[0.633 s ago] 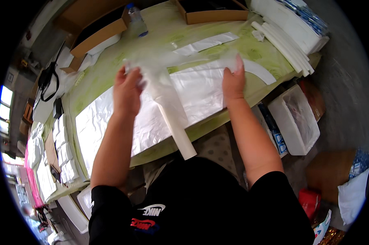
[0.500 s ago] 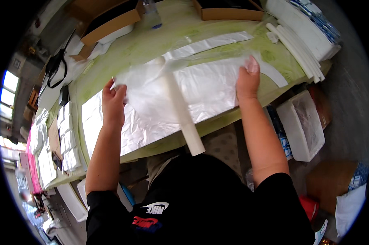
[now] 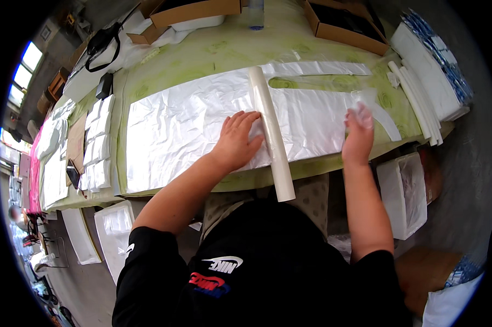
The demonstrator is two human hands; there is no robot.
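Note:
A shiny white plastic sheet (image 3: 188,122) lies across the table, wrinkled, with long strips at its right end. Across it rests a long cream-coloured roll (image 3: 273,136), its near end jutting past the table's front edge. My left hand (image 3: 237,139) lies on the sheet with fingers spread, the fingertips touching the roll's left side. Above the sheet's right part, my right hand (image 3: 358,136) is raised with its fingers closed around a crumpled wad of clear plastic film (image 3: 361,115). Motion blurs those fingertips somewhat.
Stacks of folded white packets (image 3: 98,139) line the table's left side, near a black box (image 3: 104,86). Cardboard boxes (image 3: 346,27) and a clear bottle (image 3: 255,15) stand at the back. White tubes (image 3: 417,103) lie at the right edge, above a white foam bin (image 3: 401,193).
The clear film stretched between my hands is now bunched in my right hand. My left hand has let go and come down beside the roll. The view has shifted too.

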